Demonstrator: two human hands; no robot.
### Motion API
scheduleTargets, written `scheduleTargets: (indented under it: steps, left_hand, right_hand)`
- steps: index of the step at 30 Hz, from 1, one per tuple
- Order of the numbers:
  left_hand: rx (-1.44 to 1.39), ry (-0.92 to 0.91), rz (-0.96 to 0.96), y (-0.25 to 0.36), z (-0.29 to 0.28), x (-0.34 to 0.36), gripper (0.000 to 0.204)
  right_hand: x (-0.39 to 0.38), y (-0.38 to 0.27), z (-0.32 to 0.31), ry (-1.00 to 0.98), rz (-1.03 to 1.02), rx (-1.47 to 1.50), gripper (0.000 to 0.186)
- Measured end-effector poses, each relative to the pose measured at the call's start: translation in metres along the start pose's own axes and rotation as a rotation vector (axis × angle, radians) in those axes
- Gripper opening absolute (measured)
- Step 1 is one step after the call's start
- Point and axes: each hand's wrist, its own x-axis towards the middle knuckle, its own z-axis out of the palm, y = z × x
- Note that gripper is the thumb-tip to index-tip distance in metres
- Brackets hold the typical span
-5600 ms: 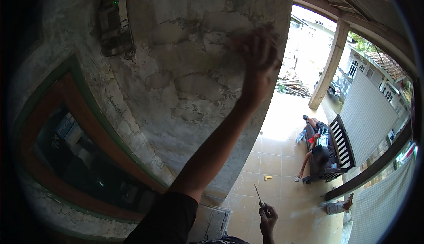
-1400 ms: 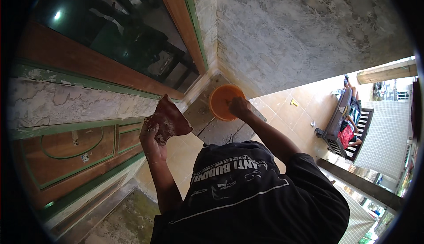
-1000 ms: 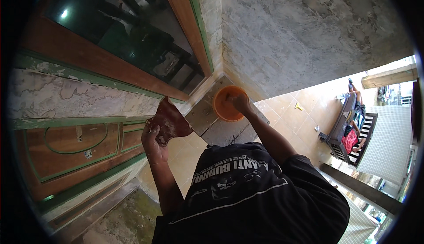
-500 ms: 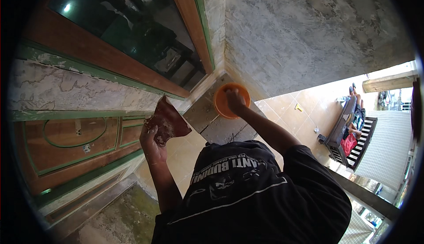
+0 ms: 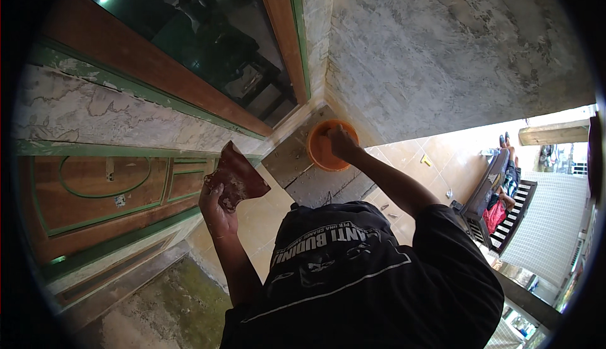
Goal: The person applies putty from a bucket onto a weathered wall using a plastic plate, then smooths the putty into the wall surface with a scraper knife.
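Observation:
My left hand [image 5: 218,213] grips a dark red, bent sheet-like piece [image 5: 238,175] by its lower left edge. Its corners are pointed, and pale, crumbly residue clings to its face near my thumb. My right hand [image 5: 343,142] reaches over the rim into an orange bucket [image 5: 310,153]. Its fingers are curled together inside; whatever they hold, if anything, is hidden. The bucket stands on grey slabs [image 5: 297,169] in the corner between the walls. How much the bucket contains cannot be made out.
A rough grey wall [image 5: 442,52] rises beyond the bucket; a glass pane with a wooden frame [image 5: 145,49] is at left. Small yellow object [image 5: 426,159] lies on the tiled floor [image 5: 404,166]. At right, a person [image 5: 505,194] is on a dark slatted bench [image 5: 514,213].
My right hand has shifted slightly within the bucket, its fingers turned differently. The red piece in my left hand has moved a little left. The whole view has shifted slightly.

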Motion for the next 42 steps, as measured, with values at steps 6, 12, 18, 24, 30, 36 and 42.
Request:
scheduleTargets:
  steps: [6, 12, 18, 24, 30, 36, 42]
  left_hand:
    - [-0.019, 0.003, -0.017, -0.003, 0.001, -0.006, 0.031]
    - [-0.014, 0.016, 0.007, -0.001, -0.002, -0.008, 0.03]
    - [0.008, -0.022, -0.009, -0.002, 0.003, -0.013, 0.028]
    - [0.021, 0.023, -0.011, -0.003, 0.005, -0.019, 0.028]
    - [-0.003, 0.062, 0.006, -0.004, 0.009, -0.024, 0.029]
    - [-0.008, 0.033, 0.003, -0.01, 0.003, -0.031, 0.029]
    - [-0.024, 0.068, 0.006, -0.009, -0.003, -0.033, 0.03]
  right_hand:
    - [-0.019, -0.003, 0.02, -0.042, -0.271, -0.067, 0.029]
    - [-0.018, 0.005, -0.009, -0.203, -0.271, -0.081, 0.026]
    - [-0.003, -0.016, 0.009, 0.064, 0.066, -0.009, 0.03]
    - [-0.026, -0.007, 0.023, 0.006, -0.156, 0.104, 0.021]
    - [-0.031, 0.007, 0.012, -0.066, -0.167, 0.036, 0.018]
    - [-0.003, 0.001, 0.012, 0.047, -0.377, -0.244, 0.02]
    - [-0.001, 0.016, -0.004, 0.187, -0.339, -0.412, 0.011]
